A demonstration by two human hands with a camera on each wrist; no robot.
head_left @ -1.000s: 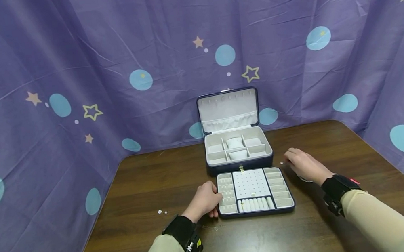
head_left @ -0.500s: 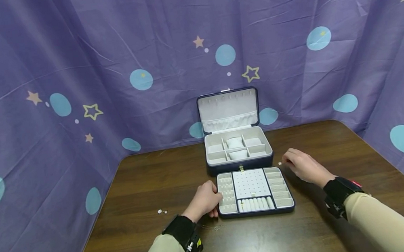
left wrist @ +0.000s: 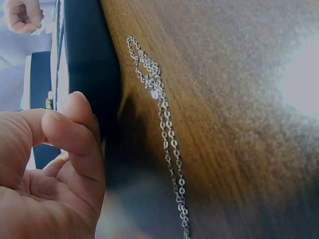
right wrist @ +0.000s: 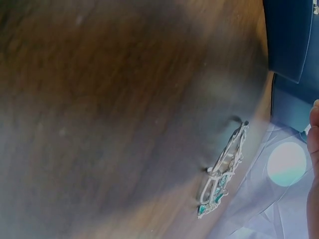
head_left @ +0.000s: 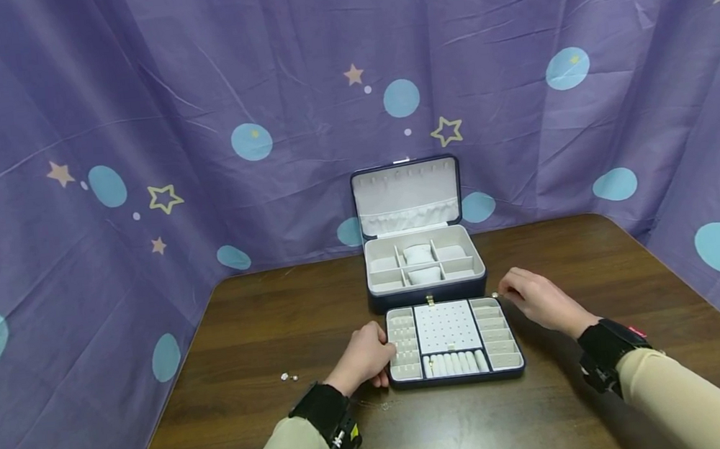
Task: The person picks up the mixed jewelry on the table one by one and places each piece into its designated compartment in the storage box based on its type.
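Observation:
My left hand (head_left: 363,358) grips the left rim of a navy jewelry tray (head_left: 456,380), its fingertips at the dark side wall in the left wrist view. A silver chain necklace (left wrist: 164,119) lies on the table beside that hand. By the tray's back right corner, my right hand (head_left: 546,300) pinches a small shiny white piece of jewelry (head_left: 495,295), too small to name. In the right wrist view, only part of that hand shows at the right edge. Below it, a silver bracelet-like piece (right wrist: 222,172) with green stones lies on the wood.
Behind the tray stands a jewelry box (head_left: 428,294), lid raised, with two cushions in its compartments. Small white jewelry pieces (head_left: 285,377) lie on the table (head_left: 246,322) at left. A purple curtain (head_left: 292,57) hangs behind and at both sides.
My right hand has moved slightly left and toward the tray's back right corner, carrying the small white piece. My left hand and the tray have stayed put.

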